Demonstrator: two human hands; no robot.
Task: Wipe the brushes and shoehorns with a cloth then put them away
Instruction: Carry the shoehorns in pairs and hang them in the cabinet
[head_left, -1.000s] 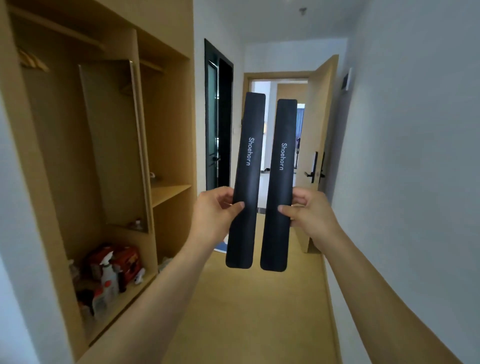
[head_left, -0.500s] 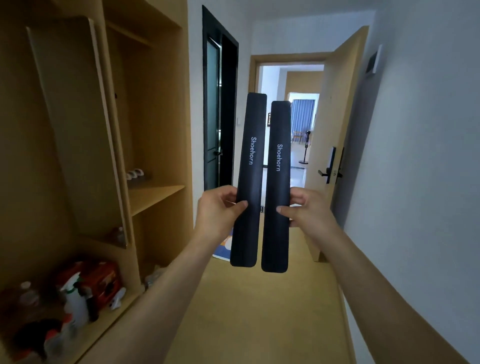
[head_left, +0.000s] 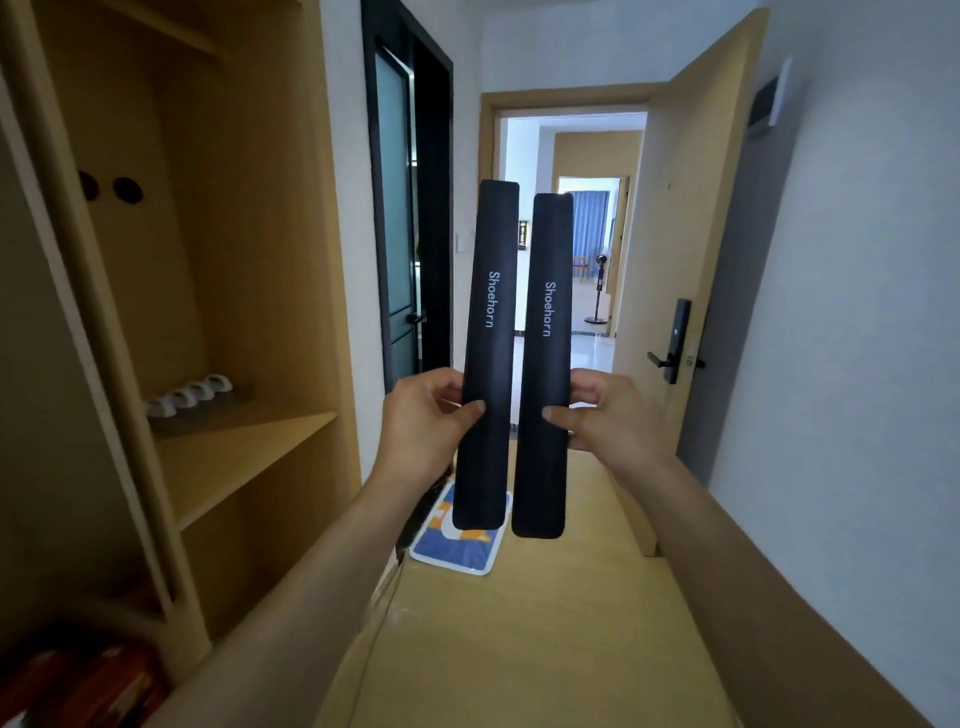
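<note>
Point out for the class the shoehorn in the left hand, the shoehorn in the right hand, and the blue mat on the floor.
left shoehorn (head_left: 488, 353), head view, middle of its dark face below the lettering.
right shoehorn (head_left: 544, 374), head view, middle of its dark face.
blue mat (head_left: 457, 551), head view, its blue lower part.

Left of the hands stands a light wooden shelving unit (head_left: 244, 441). Beyond them, a dark glass-panelled door (head_left: 400, 218) sits in the white wall, and an open wooden door (head_left: 680, 249) leads to bright rooms. A blue mat (head_left: 457, 551) lies on the tan floor (head_left: 545, 649) below.
</note>
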